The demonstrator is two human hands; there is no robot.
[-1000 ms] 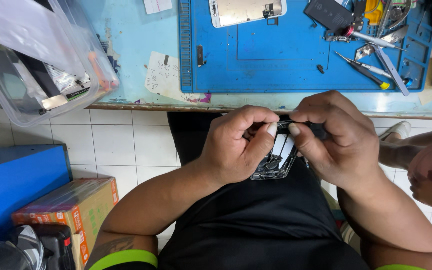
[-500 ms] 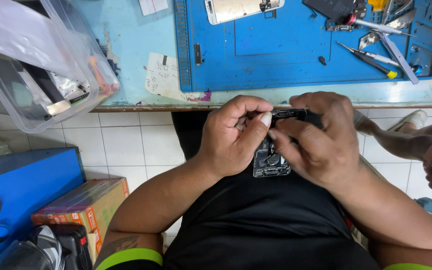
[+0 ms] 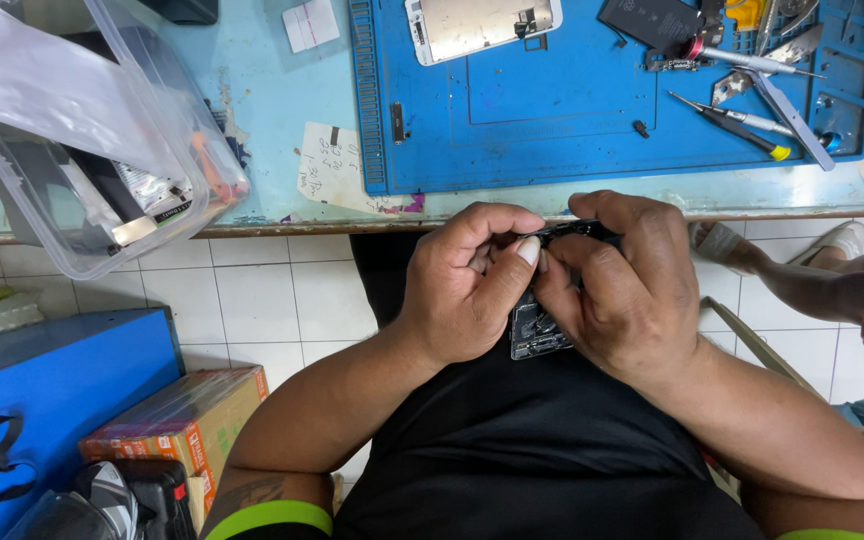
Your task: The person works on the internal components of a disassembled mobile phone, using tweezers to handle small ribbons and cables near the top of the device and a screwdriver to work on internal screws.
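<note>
An opened phone body (image 3: 535, 328), dark with its inner parts showing, is held over my lap just below the bench edge. My left hand (image 3: 467, 285) grips its left side, thumb pressed at the top edge. My right hand (image 3: 627, 285) closes over its right side and top, fingers curled on the black upper rim. Most of the phone is hidden by both hands.
A blue work mat (image 3: 592, 95) on the bench carries a detached white phone screen (image 3: 482, 25), a black battery (image 3: 652, 20), screwdrivers (image 3: 737, 120) and tweezers (image 3: 792, 110). A clear plastic box (image 3: 92, 130) overhangs the bench at left. Another person's legs (image 3: 822, 270) are at right. A cardboard box (image 3: 177, 425) lies below.
The view has shifted a little. Both hands keep hold of the phone; my fingers have drawn closer together at its top edge.
</note>
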